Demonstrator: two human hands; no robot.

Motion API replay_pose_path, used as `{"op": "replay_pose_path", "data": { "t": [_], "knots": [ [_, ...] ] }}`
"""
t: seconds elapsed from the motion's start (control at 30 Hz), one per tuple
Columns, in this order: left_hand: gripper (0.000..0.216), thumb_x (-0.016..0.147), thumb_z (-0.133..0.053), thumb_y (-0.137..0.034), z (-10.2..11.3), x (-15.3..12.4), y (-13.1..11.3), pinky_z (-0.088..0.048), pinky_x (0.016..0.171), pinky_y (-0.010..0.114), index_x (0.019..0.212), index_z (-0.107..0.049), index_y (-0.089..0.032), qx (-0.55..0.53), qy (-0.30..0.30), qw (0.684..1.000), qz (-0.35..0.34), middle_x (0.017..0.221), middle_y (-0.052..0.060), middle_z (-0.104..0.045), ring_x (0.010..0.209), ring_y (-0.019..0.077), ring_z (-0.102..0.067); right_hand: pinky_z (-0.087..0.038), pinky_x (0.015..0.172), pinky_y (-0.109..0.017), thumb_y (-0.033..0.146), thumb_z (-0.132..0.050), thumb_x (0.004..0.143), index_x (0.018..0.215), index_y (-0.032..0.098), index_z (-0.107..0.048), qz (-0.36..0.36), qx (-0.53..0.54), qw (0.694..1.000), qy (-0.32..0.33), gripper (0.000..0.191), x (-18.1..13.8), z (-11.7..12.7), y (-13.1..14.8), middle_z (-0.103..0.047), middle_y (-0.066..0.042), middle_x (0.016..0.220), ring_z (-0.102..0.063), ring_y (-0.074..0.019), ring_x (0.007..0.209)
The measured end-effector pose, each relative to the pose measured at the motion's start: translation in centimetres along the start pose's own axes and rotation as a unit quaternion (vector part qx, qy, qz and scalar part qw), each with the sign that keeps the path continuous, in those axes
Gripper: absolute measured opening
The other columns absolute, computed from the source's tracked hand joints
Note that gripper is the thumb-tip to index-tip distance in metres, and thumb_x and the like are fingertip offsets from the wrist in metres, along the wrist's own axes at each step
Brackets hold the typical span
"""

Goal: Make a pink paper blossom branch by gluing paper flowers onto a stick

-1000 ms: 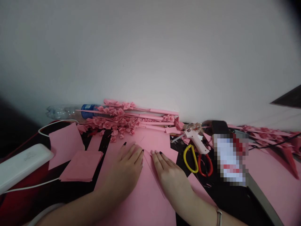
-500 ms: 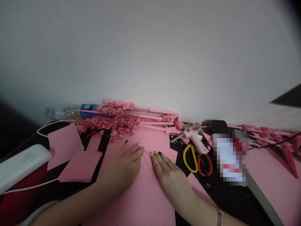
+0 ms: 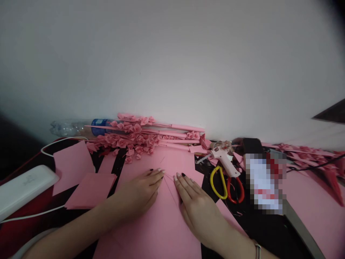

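A large pink paper sheet lies in front of me, with smaller creased pink paper on it whose thin edges run between my hands; its full outline is hard to make out against the sheet. My left hand rests on the paper from the left, fingers stretched out and tips by the crease lines. From the right, my right hand lies flat with extended fingers on the same paper, its thumb partly tucked beneath. A small gap separates the two sets of fingertips.
Pink paper roses on stems lie along the wall beside a plastic bottle. Pink squares and a white power strip-like box are left. A glue gun, scissors with yellow and red handles and a blurred phone are right.
My fingertips have drawn slightly further apart: the left hand has shifted a little left and down, the right hand a little right. Both stay on the paper.
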State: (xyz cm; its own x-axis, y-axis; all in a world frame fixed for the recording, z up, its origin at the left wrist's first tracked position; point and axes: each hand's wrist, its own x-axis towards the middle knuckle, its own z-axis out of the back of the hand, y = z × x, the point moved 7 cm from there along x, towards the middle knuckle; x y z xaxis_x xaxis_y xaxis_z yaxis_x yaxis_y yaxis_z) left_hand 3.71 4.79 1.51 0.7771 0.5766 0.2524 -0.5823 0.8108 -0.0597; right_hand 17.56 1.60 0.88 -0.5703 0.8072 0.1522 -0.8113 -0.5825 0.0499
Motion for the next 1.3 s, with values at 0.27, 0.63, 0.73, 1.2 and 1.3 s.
{"op": "replay_pose_path", "data": {
  "t": [0.27, 0.63, 0.73, 1.2, 1.3],
  "knots": [
    [0.045, 0.094, -0.039, -0.014, -0.5, -0.1, -0.7, -0.037, 0.114, 0.044, 0.138, -0.052, -0.011, -0.005, 0.013, 1.000, 0.011, 0.144, 0.014, -0.054, 0.138, 0.0271, -0.045, -0.046, 0.109, -0.047, 0.029, -0.051, 0.097, 0.142, 0.003, -0.049, -0.015, 0.041, 0.999, -0.020, 0.052, 0.0, 0.5, 0.2, -0.048, -0.019, 0.147, -0.047, -0.0305, 0.135],
    [0.047, 0.098, -0.039, -0.020, -1.5, 0.2, -1.9, -0.032, 0.114, 0.043, 0.144, -0.042, -0.010, 0.011, 0.060, 0.998, -0.006, 0.152, 0.015, -0.044, 0.142, 0.0258, -0.039, -0.048, 0.107, -0.047, 0.032, -0.053, 0.096, 0.139, 0.002, -0.052, -0.010, 0.029, 0.999, -0.027, 0.052, -0.2, 0.2, 0.2, -0.050, -0.021, 0.145, -0.049, -0.0317, 0.134],
    [0.047, 0.098, -0.039, -0.020, -1.7, 0.2, -1.8, -0.033, 0.113, 0.043, 0.145, -0.041, -0.012, 0.008, 0.069, 0.998, 0.008, 0.152, 0.013, -0.044, 0.142, 0.0250, -0.039, -0.048, 0.108, -0.047, 0.031, -0.053, 0.096, 0.140, 0.002, -0.051, -0.011, 0.027, 0.999, -0.024, 0.052, -0.2, 0.2, 0.2, -0.049, -0.020, 0.145, -0.049, -0.0314, 0.134],
    [0.049, 0.100, -0.033, -0.026, -2.2, -0.2, -0.1, -0.030, 0.114, 0.040, 0.146, -0.040, -0.013, 0.015, 0.007, 0.996, 0.083, 0.146, 0.013, -0.053, 0.137, 0.0207, -0.045, -0.047, 0.108, -0.047, 0.033, -0.051, 0.098, 0.142, 0.003, -0.048, -0.015, 0.028, 0.999, -0.021, 0.053, -0.2, 0.1, 0.3, -0.048, -0.019, 0.147, -0.048, -0.0306, 0.135],
    [0.048, 0.100, -0.034, -0.026, -2.1, -0.1, 0.0, -0.032, 0.113, 0.039, 0.146, -0.042, -0.012, 0.018, 0.011, 0.996, 0.082, 0.147, 0.012, -0.052, 0.137, 0.0206, -0.045, -0.046, 0.109, -0.047, 0.034, -0.050, 0.098, 0.143, 0.004, -0.047, -0.017, 0.031, 0.999, -0.015, 0.055, -0.2, 0.0, 0.2, -0.047, -0.019, 0.148, -0.047, -0.0309, 0.136]
  ]
}}
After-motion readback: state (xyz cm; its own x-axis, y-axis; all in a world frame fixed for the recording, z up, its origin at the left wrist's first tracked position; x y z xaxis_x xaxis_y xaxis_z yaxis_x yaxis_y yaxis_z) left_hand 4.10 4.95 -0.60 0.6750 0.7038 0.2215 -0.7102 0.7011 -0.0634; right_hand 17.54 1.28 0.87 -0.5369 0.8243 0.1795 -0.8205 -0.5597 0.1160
